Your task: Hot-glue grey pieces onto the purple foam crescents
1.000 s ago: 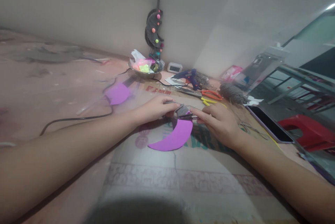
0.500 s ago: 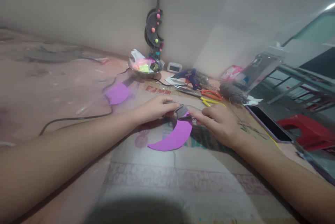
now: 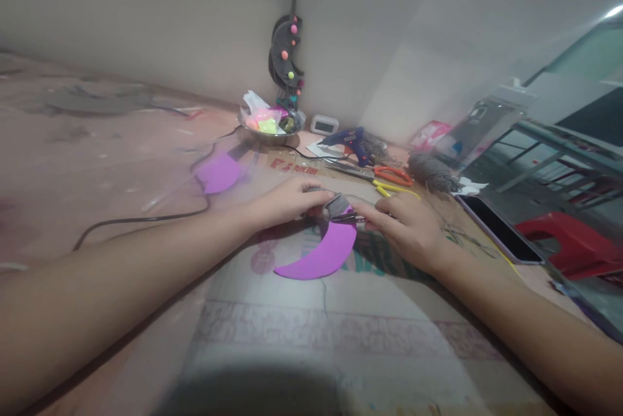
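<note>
A purple crescent [image 3: 324, 252] lies over the printed board, its upper end wrapped in grey yarn [image 3: 335, 207]. My left hand [image 3: 296, 200] is closed on that wrapped end, thumb and fingers at its left side. My right hand [image 3: 403, 221] pinches a thin dark tool [image 3: 346, 217], perhaps tweezers or small scissors, whose tip lies across the crescent just below the yarn. Part of the upper end is hidden behind my fingers.
Behind the hands are orange-handled scissors [image 3: 393, 175], a blue glue gun [image 3: 357, 143], a white clock [image 3: 324, 124] and a metal bowl [image 3: 272, 137]. To the right are a grey yarn ball [image 3: 431, 171] and a phone [image 3: 501, 228]. A black cable [image 3: 141, 219] runs at left.
The dark tool shows a little more plainly between my right fingers and the crescent. Both hands and the crescent are otherwise in nearly the same place.
</note>
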Demonstrator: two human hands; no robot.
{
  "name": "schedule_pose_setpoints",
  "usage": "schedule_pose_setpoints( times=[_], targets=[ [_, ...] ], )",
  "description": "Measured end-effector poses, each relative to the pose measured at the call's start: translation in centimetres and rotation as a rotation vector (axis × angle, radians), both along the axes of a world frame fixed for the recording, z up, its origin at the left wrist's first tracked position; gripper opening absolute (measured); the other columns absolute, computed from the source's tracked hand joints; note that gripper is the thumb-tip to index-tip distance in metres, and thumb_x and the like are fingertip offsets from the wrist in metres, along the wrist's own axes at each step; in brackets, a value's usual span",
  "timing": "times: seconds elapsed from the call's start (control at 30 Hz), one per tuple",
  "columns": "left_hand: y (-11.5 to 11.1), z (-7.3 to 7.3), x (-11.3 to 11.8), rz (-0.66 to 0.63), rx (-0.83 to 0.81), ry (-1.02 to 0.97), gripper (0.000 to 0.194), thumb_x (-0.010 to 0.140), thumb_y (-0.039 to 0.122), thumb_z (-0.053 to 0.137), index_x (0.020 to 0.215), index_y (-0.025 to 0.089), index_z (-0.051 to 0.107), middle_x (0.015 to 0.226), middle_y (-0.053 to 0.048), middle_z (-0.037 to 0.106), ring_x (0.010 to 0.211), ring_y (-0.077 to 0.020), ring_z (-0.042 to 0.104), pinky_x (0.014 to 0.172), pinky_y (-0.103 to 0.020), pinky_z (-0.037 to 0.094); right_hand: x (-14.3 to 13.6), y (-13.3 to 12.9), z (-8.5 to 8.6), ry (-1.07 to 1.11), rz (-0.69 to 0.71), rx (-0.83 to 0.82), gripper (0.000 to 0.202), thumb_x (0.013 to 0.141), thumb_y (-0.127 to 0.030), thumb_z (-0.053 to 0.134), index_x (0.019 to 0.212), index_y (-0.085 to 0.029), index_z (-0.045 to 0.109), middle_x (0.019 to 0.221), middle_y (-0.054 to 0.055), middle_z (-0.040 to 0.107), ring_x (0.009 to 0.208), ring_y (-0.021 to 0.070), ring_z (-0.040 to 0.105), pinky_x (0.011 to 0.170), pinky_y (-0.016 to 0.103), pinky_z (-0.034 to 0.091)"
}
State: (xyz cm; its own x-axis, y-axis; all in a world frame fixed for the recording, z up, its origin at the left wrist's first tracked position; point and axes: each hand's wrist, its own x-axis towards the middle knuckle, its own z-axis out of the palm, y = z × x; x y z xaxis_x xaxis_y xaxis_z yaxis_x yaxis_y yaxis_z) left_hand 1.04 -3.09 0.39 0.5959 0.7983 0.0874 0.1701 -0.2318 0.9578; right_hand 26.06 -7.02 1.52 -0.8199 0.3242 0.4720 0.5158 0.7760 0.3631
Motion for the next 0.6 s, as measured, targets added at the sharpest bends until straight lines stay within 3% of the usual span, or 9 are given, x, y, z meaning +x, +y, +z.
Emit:
schedule_pose_setpoints(
  times=[0.43, 0.6],
  targets=[
    [-0.05, -0.08, -0.06, 0.01, 0.004, -0.01, 0.031, 0.082, 0.039, 0.052, 0.063, 0.016, 0.052, 0.06, 0.002, 0.047, 0.056, -0.01, 0.044, 0.053, -0.024, 0.032, -0.32, 0.09, 0.18, 0.055, -0.001, -0.017, 0.031, 0.093, -0.016, 0.047, 0.122, -0.017, 0.058, 0.076, 0.004, 0.057, 0.069, 0.017, 0.048, 0.062, 0.029, 0.037],
    [-0.08, 0.01, -0.01, 0.01, 0.001, 0.0, 0.03, 0.082, 0.039, 0.052, 0.063, 0.016, 0.051, 0.06, 0.002, 0.048, 0.056, -0.0102, 0.044, 0.053, -0.024, 0.032, -0.32, 0.1, 0.17, 0.044, 0.014, -0.015, 0.034, 0.093, -0.015, 0.047, 0.126, -0.019, 0.055, 0.078, 0.004, 0.057, 0.069, 0.0162, 0.047, 0.062, 0.029, 0.037]
  ],
)
